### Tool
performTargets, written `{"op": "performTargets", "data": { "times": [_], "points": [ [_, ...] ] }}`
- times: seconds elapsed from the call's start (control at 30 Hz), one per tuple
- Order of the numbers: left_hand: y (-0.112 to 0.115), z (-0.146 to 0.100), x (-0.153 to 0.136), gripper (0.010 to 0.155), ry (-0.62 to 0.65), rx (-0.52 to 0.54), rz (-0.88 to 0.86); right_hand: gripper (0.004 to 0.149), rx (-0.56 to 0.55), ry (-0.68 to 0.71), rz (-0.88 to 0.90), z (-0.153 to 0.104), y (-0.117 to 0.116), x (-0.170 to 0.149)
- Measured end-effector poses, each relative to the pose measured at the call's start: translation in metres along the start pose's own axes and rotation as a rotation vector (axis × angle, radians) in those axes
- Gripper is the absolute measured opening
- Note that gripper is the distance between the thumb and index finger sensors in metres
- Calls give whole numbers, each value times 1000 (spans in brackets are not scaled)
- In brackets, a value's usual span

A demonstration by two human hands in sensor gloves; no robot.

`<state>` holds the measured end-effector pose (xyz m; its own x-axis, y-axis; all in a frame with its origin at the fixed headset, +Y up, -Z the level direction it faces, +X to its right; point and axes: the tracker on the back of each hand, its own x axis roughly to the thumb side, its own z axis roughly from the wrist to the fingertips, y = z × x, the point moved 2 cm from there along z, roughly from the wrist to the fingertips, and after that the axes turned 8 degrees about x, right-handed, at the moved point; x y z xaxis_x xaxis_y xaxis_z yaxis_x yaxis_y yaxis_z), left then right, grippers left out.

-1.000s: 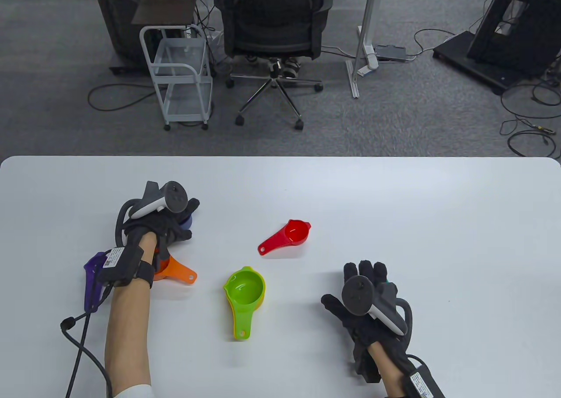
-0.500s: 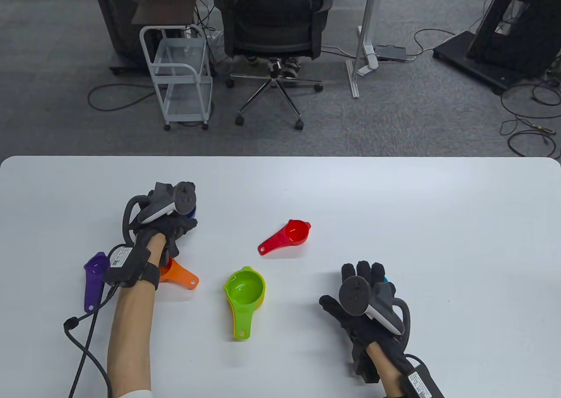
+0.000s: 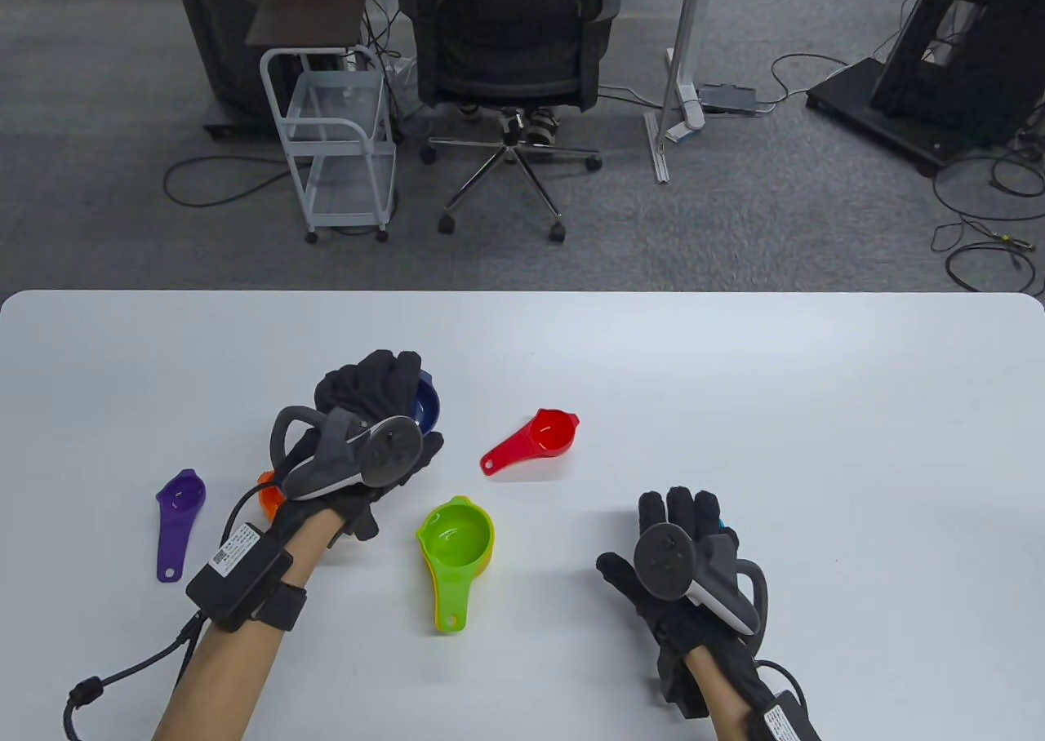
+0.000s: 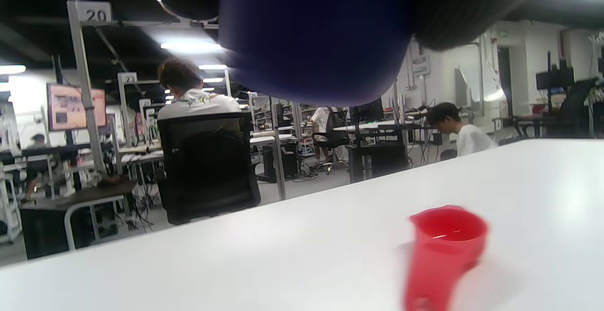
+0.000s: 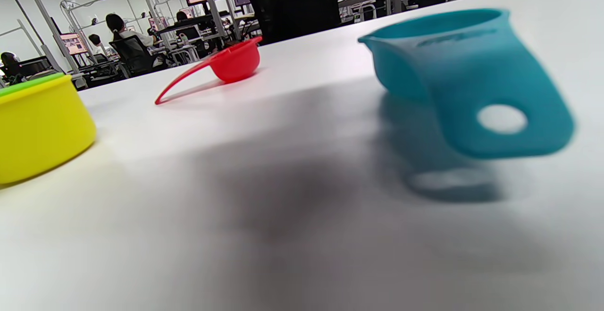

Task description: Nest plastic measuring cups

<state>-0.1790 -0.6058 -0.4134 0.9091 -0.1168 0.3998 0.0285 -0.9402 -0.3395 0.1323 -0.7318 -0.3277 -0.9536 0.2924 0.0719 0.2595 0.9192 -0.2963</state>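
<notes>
Measuring cups lie scattered on the white worktop (image 3: 735, 366). Left hand (image 3: 367, 439) grips the dark blue cup (image 3: 424, 402), apparently lifted toward the green-in-yellow stack (image 3: 454, 541). Right hand (image 3: 678, 561) rests flat, fingers spread, beside the teal cup (image 5: 462, 79).

Beyond the table's (image 3: 735, 349) far edge a black office chair (image 3: 510, 31) stands on grey carpet, a white wire cart (image 3: 335, 145) to its left, cables (image 3: 988, 210) far right
</notes>
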Motion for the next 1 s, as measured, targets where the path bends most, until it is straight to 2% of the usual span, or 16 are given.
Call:
{"op": "performTargets", "data": {
  "times": [0.1,0.2,0.3,0.37,0.4,0.6,0.77,1.0],
  "points": [
    [4,-9,16,104,-56,-93,-56,93,1,-12,14,1,0,-5],
    [9,-16,30,104,-94,-138,-65,93,-1,-39,8,1,-1,-11],
    [21,-24,47,103,-212,-256,-92,94,-23,-67,2,1,1,-17],
    [26,-33,57,102,-333,-237,-117,94,-39,-75,6,0,4,-20],
    [28,-35,61,101,-343,-229,-118,94,-43,-73,9,-1,4,-20],
    [51,-38,78,101,-422,-389,-30,94,-30,-56,-8,0,2,-16],
    [66,-41,85,101,-455,-484,-69,94,-32,-52,9,0,2,-17],
    [79,-44,88,101,-457,-542,-16,94,-15,-68,22,1,0,-22]
  ]
}}
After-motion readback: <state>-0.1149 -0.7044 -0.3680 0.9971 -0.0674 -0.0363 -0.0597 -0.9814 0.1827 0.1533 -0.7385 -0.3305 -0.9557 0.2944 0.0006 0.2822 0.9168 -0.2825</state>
